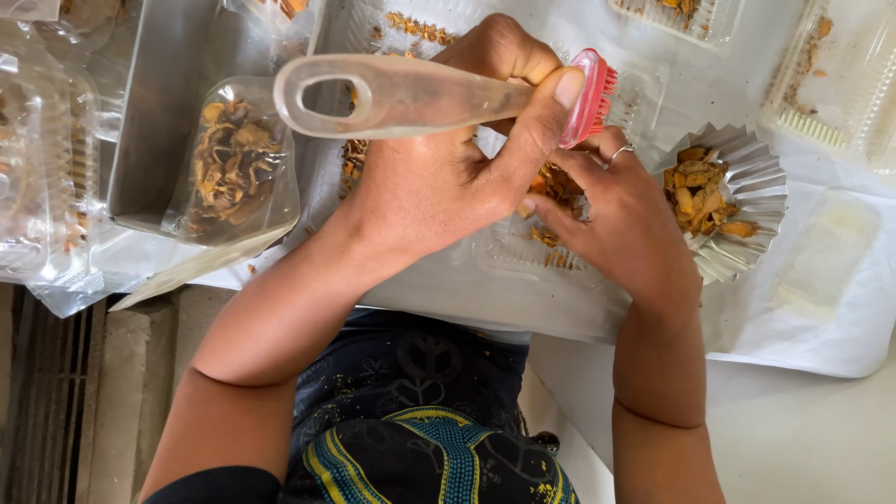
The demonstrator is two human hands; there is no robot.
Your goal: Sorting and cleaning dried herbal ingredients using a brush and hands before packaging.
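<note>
My left hand (457, 159) grips a brush (411, 95) with a clear plastic loop handle and a pink bristled head, held level above a clear plastic tray (523, 257). My right hand (616, 210), with a ring on one finger, reaches into that tray among orange-brown dried pieces (555, 187); its fingertips are hidden under my left hand, so what they hold cannot be seen. A silver pleated foil cup (756, 182) filled with the same dried pieces stands just right of my right hand.
A sealed clear bag of dried pieces (233, 159) lies left beside a metal tray (159, 103). Clear plastic boxes (42, 159) stack at the far left. More clear trays (840, 65) sit at the top right on white paper (812, 327).
</note>
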